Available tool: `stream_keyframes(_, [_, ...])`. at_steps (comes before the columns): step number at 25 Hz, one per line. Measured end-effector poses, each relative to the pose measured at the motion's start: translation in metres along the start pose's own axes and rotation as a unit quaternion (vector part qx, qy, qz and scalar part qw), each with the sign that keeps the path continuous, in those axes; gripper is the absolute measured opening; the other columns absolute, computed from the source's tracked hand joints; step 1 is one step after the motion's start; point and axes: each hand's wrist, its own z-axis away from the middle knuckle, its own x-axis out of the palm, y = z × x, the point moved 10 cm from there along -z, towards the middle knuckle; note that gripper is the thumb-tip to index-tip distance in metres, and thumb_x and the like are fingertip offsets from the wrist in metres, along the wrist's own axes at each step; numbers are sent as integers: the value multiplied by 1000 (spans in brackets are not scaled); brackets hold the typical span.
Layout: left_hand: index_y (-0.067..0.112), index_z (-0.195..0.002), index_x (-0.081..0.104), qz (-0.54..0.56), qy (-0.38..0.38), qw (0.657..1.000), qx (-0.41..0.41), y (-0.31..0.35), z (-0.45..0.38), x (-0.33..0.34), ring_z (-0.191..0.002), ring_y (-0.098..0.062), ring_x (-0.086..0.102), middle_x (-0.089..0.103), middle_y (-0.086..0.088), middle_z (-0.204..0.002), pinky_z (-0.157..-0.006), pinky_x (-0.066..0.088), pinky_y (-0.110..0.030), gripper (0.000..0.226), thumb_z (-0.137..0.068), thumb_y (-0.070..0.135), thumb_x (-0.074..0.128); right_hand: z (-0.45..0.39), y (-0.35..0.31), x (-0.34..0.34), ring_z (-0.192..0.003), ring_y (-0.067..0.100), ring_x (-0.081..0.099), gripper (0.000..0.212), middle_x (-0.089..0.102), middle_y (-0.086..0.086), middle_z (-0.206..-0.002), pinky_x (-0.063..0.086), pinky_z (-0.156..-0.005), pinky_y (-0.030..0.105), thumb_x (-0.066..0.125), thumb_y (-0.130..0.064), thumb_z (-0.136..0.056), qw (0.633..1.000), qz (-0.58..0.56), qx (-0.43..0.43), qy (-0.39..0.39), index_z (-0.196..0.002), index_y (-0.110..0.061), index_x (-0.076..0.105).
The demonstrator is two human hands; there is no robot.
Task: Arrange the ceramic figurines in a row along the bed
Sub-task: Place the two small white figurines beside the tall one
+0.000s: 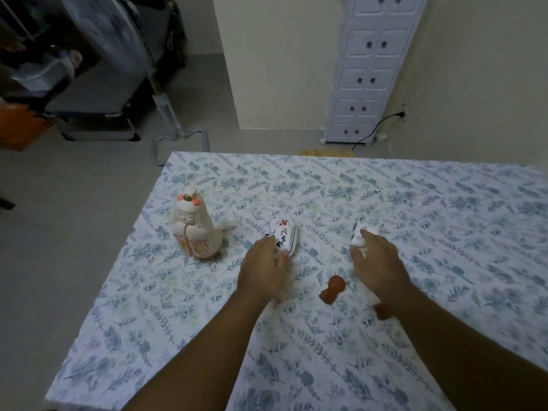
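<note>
Ceramic shoe figurine [284, 236] was gripped by the left hand [264, 269], while the right hand [378, 264], at 3 o'clock, held a small white figurine [358, 235].

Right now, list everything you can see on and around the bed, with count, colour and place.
Tall ceramic doll figurine: one, cream with pink and orange, upright, left on the bed.
Painted white ceramic shoe figurine: one, white with dark and red marks, centre, at the left fingertips.
Small white figurine: one, white, at the right fingertips.
Small brown figurines: two, reddish brown, one between the hands, one partly under the right wrist.
Floral bedsheet: one, white and blue.
White cabinet: one, far wall.
Left hand: on the shoe.
Right hand: on the white figurine.
</note>
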Motion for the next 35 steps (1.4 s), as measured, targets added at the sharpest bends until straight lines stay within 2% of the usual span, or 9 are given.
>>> stream_keyframes(5, [18,-94,54,25,-24,999,-37,-14,-60,4,-98,-29,64,65,-7,-101,-83,55,-48,27,-92,45,54,-54,15,14,-138,41,38,62,41,26,-149,37,-109,50,51,-37,-99,993,-42,106,17,-151,-7,34])
stream_keyframes(9, [18,-91,45,75,-66,992,-77,-25,-80,21,-95,-27,61,59,-6,-97,-73,43,-33,35,-90,45,67,-78,41,17,-131,41,44,61,40,26,-147,42,-100,42,56,-43,-96,956,-161,236,70,-145,-8,45])
stream_keyframes(13, [9,-116,58,127,-98,982,-100,-23,-82,35,-108,-28,64,65,-9,-117,-87,57,-40,76,-66,64,77,-75,58,32,-128,38,45,65,33,21,-151,42,-80,35,72,-37,-89,905,-257,327,89,-146,-23,45])
stream_keyframes(15, [7,-124,59,153,-98,977,-111,-23,-79,35,-108,-26,64,64,-8,-119,-84,57,-36,76,-71,57,81,-75,58,34,-129,40,47,79,35,22,-152,46,-83,37,80,-28,-84,893,-294,326,102,-150,-19,36])
stream_keyframes(17, [8,-126,55,164,-106,973,-119,-23,-76,34,-105,-23,62,62,-5,-118,-76,51,-30,68,-78,47,83,-77,57,36,-122,38,55,85,45,22,-146,52,-83,37,84,-21,-78,894,-316,302,101,-148,-11,37])
stream_keyframes(20, [15,-116,51,140,-117,979,-91,-11,-71,26,-97,-20,60,61,0,-111,-68,50,-28,62,-74,41,87,-76,38,39,-94,28,69,70,64,18,-124,58,-62,31,88,-13,-71,931,-304,192,60,-131,-9,52])
stream_keyframes(24, [20,-120,57,-30,-74,995,62,19,-69,-4,-100,-26,63,67,-1,-113,-74,53,-37,57,-71,21,85,-59,-10,52,-87,15,66,71,64,0,-108,55,-56,14,86,2,-69,971,-232,40,-40,-129,-19,52])
stream_keyframes(28, [23,-129,64,-245,-68,952,173,28,-71,-14,-111,-27,60,66,-2,-122,-81,49,-36,54,-78,8,74,-41,-50,73,-93,15,59,57,59,-4,-102,53,-74,25,84,3,-68,986,-120,-93,-74,-113,-25,64])
stream_keyframes(35, [29,-128,61,-276,-102,945,142,16,-65,-4,-111,-25,60,64,2,-120,-82,49,-37,62,-73,45,82,-37,-42,94,-83,11,65,44,68,-12,-91,58,-74,38,87,-9,-68,984,-45,-134,-110,-100,-29,65])
